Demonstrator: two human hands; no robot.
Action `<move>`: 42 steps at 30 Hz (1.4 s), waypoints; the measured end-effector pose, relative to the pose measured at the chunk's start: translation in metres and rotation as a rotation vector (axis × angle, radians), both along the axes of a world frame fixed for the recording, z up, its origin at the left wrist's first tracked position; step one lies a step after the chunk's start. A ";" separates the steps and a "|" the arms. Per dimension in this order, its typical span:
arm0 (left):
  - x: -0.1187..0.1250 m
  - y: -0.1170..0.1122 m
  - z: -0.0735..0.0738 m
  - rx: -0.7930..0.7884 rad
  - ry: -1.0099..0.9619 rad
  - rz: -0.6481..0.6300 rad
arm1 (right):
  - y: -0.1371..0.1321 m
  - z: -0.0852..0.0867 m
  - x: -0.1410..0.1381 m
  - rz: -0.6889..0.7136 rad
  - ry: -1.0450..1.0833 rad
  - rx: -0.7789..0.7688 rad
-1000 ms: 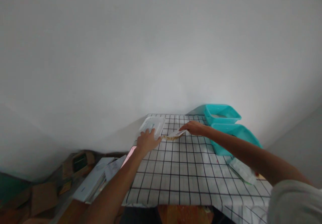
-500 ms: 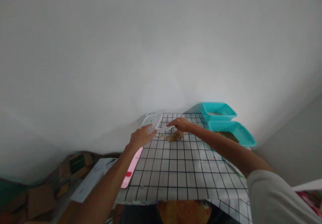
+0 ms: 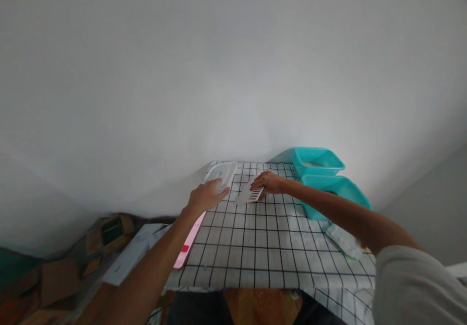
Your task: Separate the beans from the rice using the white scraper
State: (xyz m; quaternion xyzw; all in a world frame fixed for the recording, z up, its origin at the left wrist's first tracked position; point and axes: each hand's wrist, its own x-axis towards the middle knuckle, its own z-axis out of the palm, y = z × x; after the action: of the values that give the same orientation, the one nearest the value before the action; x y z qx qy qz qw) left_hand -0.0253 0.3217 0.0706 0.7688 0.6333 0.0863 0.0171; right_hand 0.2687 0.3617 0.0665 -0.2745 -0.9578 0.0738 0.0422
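A white slotted scraper [image 3: 254, 195] is held in the right hand [image 3: 265, 184] just above or against the tablecloth [image 3: 251, 247], near the middle of the table's far half. A row of narrow parallel slots is seen near the fingers; the left end is pale and blurred, and whether the cloth is touched by it cannot be told. The scraper is gripped between closed fingers and thumb.

To its left, a translucent plastic container [image 3: 225, 171], shallow, with rounded corners, is gripped at its near edge by the left hand [image 3: 207, 196]. Its contents cannot be made out.

Two turquoise plastic trays are placed at the right, one behind the other. In the rear tray [image 3: 318, 171], a pale layer is seen on the floor. The interior of the front tray [image 3: 346, 186] is largely hidden by the right forearm; only a small dark patch is visible.

A pale packet [image 3: 345, 241] with a green edge is laid beside the front tray. A flat pink strip [image 3: 189, 243] bearing a red mark is partly covered by the left arm. The cloth is white, printed with a black grid. Cardboard boxes [image 3: 60, 282] are stacked at lower left.
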 end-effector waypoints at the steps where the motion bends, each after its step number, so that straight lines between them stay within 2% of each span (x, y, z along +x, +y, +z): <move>1: 0.001 -0.001 -0.001 0.001 0.011 -0.003 | -0.003 0.002 0.004 0.001 -0.004 -0.009; 6: 0.008 -0.004 -0.012 0.016 0.076 -0.019 | -0.020 0.010 0.019 -0.023 -0.014 -0.038; 12: 0.014 -0.007 -0.025 0.019 0.129 -0.026 | -0.042 0.012 0.028 -0.128 -0.022 -0.027; 23: 0.016 -0.009 -0.028 0.018 0.153 0.018 | -0.085 0.011 0.034 -0.278 -0.080 -0.028; 27: 0.018 -0.010 -0.029 0.018 0.151 0.030 | -0.076 0.020 0.033 -0.363 -0.108 0.009; 32: 0.019 -0.011 -0.028 0.026 0.145 0.049 | -0.034 0.033 0.021 -0.496 -0.144 0.081; 35: 0.019 -0.011 -0.028 0.031 0.141 0.051 | -0.018 0.032 0.015 -0.561 -0.181 0.096; 38: 0.018 -0.011 -0.028 0.027 0.139 0.049 | -0.020 0.025 0.015 -0.610 -0.225 0.081; 42: 0.018 -0.011 -0.028 0.002 0.136 0.048 | -0.039 0.017 0.023 -0.648 -0.264 0.050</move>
State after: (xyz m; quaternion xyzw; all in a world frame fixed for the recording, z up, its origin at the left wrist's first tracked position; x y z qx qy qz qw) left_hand -0.0071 0.3109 0.0421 0.7577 0.6511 0.0348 -0.0290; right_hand 0.2912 0.3227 0.0839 -0.5702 -0.8197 -0.0029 -0.0543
